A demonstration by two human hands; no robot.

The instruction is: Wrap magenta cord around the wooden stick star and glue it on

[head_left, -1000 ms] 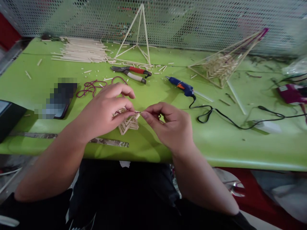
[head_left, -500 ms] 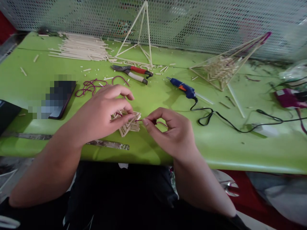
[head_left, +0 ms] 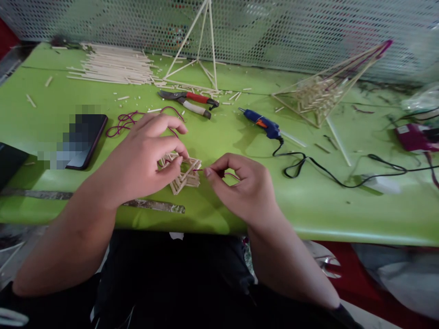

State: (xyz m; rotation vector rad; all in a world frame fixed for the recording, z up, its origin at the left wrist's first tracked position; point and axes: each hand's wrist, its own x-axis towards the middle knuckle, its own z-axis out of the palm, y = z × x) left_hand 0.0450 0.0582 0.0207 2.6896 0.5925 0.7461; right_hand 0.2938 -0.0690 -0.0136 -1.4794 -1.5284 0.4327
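Holding steady over the green table [head_left: 308, 219], the left hand [head_left: 144, 157] had its fingers curled closed over a small stick frame [head_left: 181, 176]; that frame sat low on the tabletop, between both hands, near the front edge; the right hand [head_left: 243, 189] came in tight beside it, thumb and forefinger pinched on a thin purple cord [head_left: 198, 170] running to the frame; the other fingers were curled in, with more cord showing behind them. Just past the left hand lay a loose tangle of purple cord [head_left: 125, 123], beside a phone [head_left: 91, 137]; further up were red-handled pruning shears [head_left: 185, 103] and a blue glue gun [head_left: 262, 125] trailing a black cable [head_left: 308, 169]; a pile of loose sticks [head_left: 113, 71] and two stick pyramids [head_left: 199, 45] [head_left: 325, 91] stood along the back, against a perforated metal screen [head_left: 274, 32].
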